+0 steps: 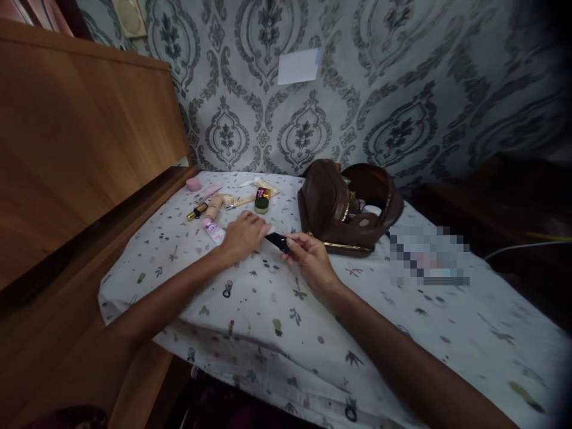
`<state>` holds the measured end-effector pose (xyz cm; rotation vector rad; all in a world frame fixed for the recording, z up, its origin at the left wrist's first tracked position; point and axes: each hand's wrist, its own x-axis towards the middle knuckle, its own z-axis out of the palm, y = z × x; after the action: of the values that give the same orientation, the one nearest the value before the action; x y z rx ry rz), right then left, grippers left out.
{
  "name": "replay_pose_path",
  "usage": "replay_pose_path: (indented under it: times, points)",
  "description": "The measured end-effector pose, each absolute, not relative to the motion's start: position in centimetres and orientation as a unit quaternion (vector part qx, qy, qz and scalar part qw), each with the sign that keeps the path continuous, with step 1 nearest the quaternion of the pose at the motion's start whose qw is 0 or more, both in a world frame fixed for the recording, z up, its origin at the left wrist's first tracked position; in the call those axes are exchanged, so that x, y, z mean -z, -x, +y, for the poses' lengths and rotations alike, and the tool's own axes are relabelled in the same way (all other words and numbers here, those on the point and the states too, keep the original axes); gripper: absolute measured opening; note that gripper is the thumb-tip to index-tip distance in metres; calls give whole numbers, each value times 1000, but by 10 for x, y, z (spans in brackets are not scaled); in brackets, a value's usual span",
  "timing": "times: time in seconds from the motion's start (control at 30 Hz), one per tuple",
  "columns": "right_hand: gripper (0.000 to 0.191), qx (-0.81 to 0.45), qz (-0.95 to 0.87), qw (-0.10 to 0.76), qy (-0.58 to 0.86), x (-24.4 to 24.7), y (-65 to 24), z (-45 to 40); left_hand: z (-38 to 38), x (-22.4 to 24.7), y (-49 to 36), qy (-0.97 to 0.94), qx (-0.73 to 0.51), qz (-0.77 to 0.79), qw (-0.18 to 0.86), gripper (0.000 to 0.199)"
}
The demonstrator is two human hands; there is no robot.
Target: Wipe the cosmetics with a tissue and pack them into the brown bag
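My right hand is closed on a slim, glossy black cosmetic item, thumb on top, above the patterned white cloth. My left hand is closed at the item's other end, where a small pale part shows by the fingertips; the item's exact kind cannot be told. Just behind my left hand stand a dark green-lidded jar and a red-and-gold pack. A pink-and-white printed tube lies partly hidden by that hand. To the right of my right hand sits an unzipped brown leather bag, its flap raised and items inside.
Around the back left lie a gold-and-black tube, a beige tube, a pink puff and a pale tube. A wooden cabinet borders the left, a patterned wall the back. A blurred flat item lies right.
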<state>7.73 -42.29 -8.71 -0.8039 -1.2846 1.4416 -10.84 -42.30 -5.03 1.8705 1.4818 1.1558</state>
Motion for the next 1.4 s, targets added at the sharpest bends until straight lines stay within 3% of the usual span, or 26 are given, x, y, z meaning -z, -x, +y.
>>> replay_pose_path:
  times: [0.13, 0.3, 0.47, 0.77, 1.07, 1.3, 1.4]
  points:
    - [45, -599, -529, 503, 329, 83, -77, -427, -402, 48, 137, -601, -486, 569, 280, 31]
    - [46, -627, -536, 473, 310, 83, -71, -433, -397, 50, 130, -490, -561, 528, 408, 15]
    - [48, -646, -538, 456, 291, 82, -70, -436, -395, 35, 111, -384, -618, 479, 492, 22]
    - [45, -594, -539, 516, 301, 79, -78, -433, -410, 49, 53, -338, -585, 432, 597, 26]
    - [41, -589, -559, 494, 312, 82, -78, -432, -413, 58, 52, -362, -575, 417, 604, 52]
    - [33, -511, -660, 427, 348, 84, -76, -440, -411, 47, 68, -322, -611, 436, 577, 41]
    - [29, -428, -694, 440, 375, 66, -83, -449, -412, 50, 66, -307, -616, 437, 579, 35]
